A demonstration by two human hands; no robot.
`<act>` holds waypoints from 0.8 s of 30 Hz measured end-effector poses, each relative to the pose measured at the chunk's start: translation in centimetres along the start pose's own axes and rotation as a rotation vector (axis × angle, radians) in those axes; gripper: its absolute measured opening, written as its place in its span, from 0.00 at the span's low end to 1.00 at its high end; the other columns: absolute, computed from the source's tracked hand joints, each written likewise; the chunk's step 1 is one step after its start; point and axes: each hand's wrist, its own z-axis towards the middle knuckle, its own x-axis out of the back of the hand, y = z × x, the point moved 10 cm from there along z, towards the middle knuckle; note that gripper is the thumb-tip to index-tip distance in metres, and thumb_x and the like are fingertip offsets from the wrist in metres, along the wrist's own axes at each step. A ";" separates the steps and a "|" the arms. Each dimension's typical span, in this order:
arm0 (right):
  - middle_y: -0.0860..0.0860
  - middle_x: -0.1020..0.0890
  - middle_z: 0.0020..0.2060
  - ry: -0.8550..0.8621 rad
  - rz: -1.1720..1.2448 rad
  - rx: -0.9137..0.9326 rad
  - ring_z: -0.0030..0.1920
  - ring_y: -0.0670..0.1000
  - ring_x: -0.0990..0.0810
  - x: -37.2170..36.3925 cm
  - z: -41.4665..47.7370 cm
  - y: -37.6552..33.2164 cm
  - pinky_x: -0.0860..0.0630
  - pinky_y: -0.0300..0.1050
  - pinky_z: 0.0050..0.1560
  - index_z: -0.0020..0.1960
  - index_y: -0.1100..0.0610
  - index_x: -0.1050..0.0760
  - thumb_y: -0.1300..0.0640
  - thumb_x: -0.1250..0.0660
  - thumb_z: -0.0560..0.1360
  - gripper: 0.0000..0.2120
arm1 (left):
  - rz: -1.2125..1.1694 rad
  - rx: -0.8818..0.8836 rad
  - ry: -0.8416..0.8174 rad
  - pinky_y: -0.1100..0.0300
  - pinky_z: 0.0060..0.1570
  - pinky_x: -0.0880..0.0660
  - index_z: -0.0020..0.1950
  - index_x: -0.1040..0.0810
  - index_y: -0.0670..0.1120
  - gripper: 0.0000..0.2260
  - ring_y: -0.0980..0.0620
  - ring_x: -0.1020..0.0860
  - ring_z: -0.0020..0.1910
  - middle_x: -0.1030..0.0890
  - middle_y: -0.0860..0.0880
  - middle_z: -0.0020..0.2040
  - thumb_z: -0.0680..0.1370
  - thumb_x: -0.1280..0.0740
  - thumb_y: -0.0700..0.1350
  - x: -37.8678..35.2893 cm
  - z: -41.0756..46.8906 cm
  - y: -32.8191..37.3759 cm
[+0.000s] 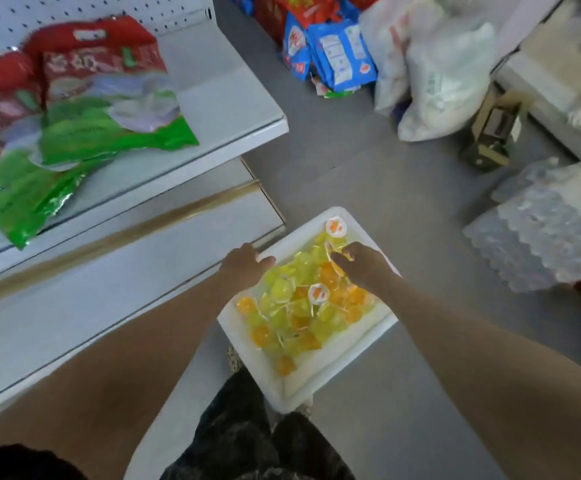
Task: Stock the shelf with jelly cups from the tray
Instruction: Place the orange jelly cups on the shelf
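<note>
Pinching glossy yellow and orange jelly cups (299,306) with right fingers (339,263), left fingers (265,262) gripping tray (334,372).

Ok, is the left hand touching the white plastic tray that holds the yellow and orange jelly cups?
Touching. The head view shows the left hand's fingers curled over the white plastic tray's rim, no gap. The right hand grips jelly cups.

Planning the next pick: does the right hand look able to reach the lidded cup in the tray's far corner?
Likely yes: the lidded cup lies uncovered just beyond the right hand, which pinches other cups.
</note>
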 end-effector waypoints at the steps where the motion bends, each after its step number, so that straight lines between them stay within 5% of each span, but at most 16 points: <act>1: 0.55 0.22 0.63 -0.026 -0.003 -0.023 0.64 0.56 0.25 -1.3 0.3 0.9 0.30 0.48 0.65 0.69 0.54 0.28 0.38 0.40 0.79 0.26 | 0.003 0.018 -0.035 0.53 0.60 0.29 0.68 0.30 0.39 0.26 0.42 0.26 0.64 0.25 0.41 0.65 0.80 0.39 0.59 -1.4 0.5 -1.1; 5: 0.55 0.22 0.64 -0.123 0.015 -0.103 0.67 0.56 0.27 -6.2 1.3 4.0 0.31 0.46 0.62 0.68 0.55 0.27 0.40 0.39 0.79 0.24 | 0.018 0.096 -0.132 0.55 0.49 0.27 0.67 0.29 0.39 0.25 0.43 0.22 0.57 0.21 0.42 0.60 0.80 0.39 0.58 -5.7 2.2 -4.8; 11: 0.54 0.23 0.66 -0.218 0.065 -0.184 0.68 0.55 0.28 -11.7 2.8 5.8 0.34 0.44 0.64 0.67 0.55 0.26 0.40 0.39 0.79 0.24 | 0.016 0.165 -0.205 0.54 0.53 0.28 0.66 0.28 0.39 0.24 0.42 0.24 0.61 0.22 0.41 0.61 0.80 0.38 0.57 -9.5 5.1 -8.1; 24: 0.57 0.26 0.64 0.113 0.276 -0.247 0.62 0.56 0.25 -8.9 7.5 7.3 0.28 0.48 0.56 0.70 0.53 0.30 0.42 0.31 0.75 0.29 | -0.024 0.236 -0.320 0.52 0.61 0.29 0.76 0.36 0.51 0.29 0.43 0.29 0.67 0.32 0.42 0.72 0.78 0.38 0.61 -14.2 8.9 -10.7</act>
